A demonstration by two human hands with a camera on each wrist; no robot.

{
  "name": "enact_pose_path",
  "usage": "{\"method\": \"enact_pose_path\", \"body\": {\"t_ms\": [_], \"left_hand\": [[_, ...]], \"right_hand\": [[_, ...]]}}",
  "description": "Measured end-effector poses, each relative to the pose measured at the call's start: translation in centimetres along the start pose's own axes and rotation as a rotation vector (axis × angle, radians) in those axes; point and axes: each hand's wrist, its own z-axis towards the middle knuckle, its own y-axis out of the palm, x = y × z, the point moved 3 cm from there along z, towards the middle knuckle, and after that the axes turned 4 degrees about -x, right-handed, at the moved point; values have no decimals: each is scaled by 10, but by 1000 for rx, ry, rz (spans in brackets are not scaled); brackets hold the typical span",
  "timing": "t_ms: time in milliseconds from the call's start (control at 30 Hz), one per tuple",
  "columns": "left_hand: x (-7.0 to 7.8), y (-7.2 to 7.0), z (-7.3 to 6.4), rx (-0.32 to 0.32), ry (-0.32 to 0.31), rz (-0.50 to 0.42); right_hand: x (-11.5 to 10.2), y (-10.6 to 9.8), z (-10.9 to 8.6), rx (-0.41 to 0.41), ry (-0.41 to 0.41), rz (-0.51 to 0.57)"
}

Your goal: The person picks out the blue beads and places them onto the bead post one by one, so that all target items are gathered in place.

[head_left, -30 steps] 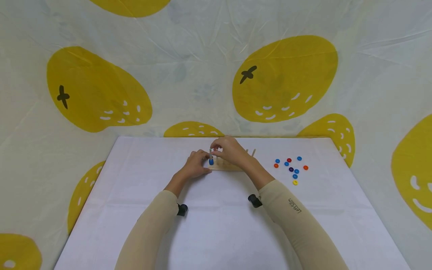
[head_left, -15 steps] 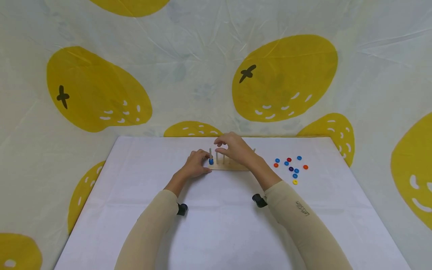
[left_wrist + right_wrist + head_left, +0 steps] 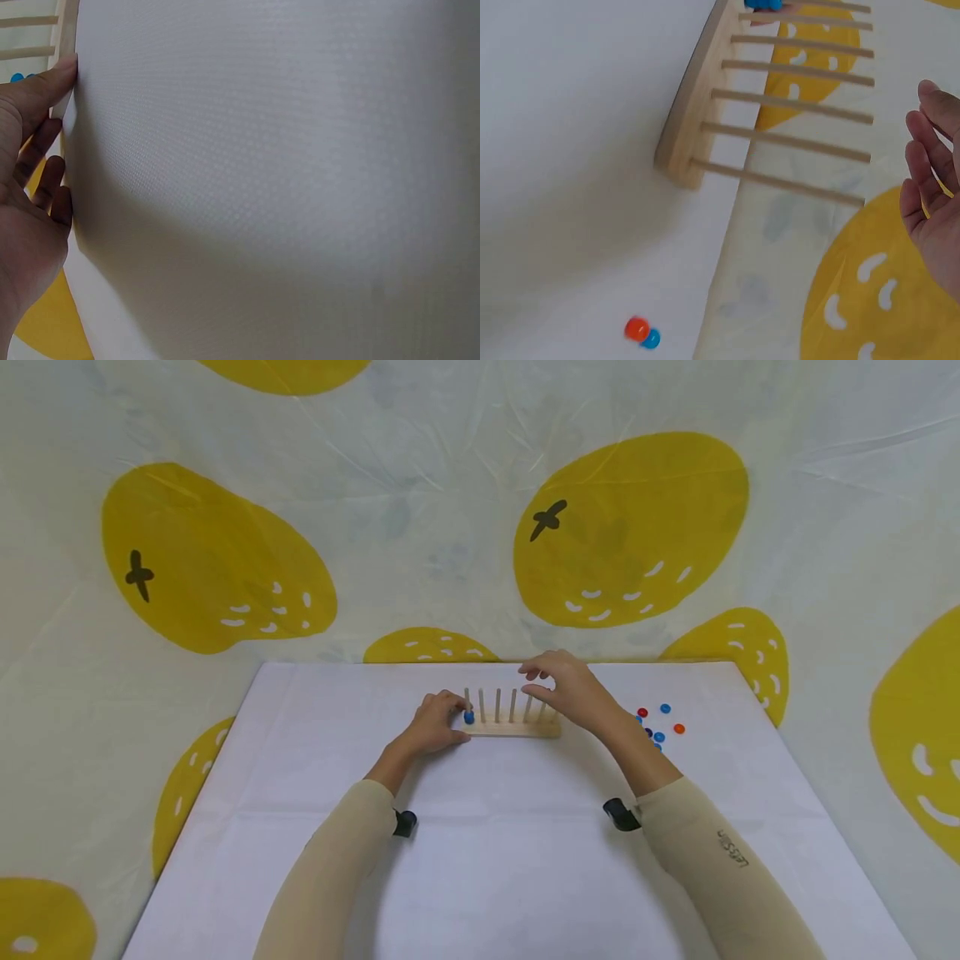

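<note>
A wooden peg rack (image 3: 517,728), with several upright pegs in a row, stands near the back of the table. Blue rings (image 3: 468,717) sit low on its leftmost peg; the other pegs are bare in the right wrist view. My left hand (image 3: 435,725) grips the rack's left end, its thumb (image 3: 66,63) on the front edge of the base. My right hand (image 3: 572,690) hovers above the rack's right end with nothing in it. In the right wrist view its relaxed, slightly bent fingers (image 3: 922,154) are apart from the peg tips.
Several loose rings lie on the white table right of the rack, among them a red ring (image 3: 642,712), a blue ring (image 3: 665,708) and an orange ring (image 3: 678,728). My right forearm covers part of this group. A fruit-patterned cloth (image 3: 450,568) hangs behind the table.
My right hand has left the leftmost peg and moved right along the rack, uncovering the pegs and hiding some loose rings. The left hand has stayed in place.
</note>
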Motion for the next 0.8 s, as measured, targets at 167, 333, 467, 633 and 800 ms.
{"method": "enact_pose_path", "body": {"t_ms": [167,333,467,633,800], "left_hand": [[1,-1,0,-2,-8,-9],[1,-1,0,-5,-8,-15],[-1,1,1,-8,-6,-28],[-2,2,1,-9,-10,-33],[-1,1,0,-9,-14,-36]], "right_hand": [[17,-10,-22,51,9,-2],[35,-18,-47,119,1,-10],[51,-24,-70,173,-10,-20],[76,-29,-96,183,48,-56],[103,-31,-121,137,141,-86]]}}
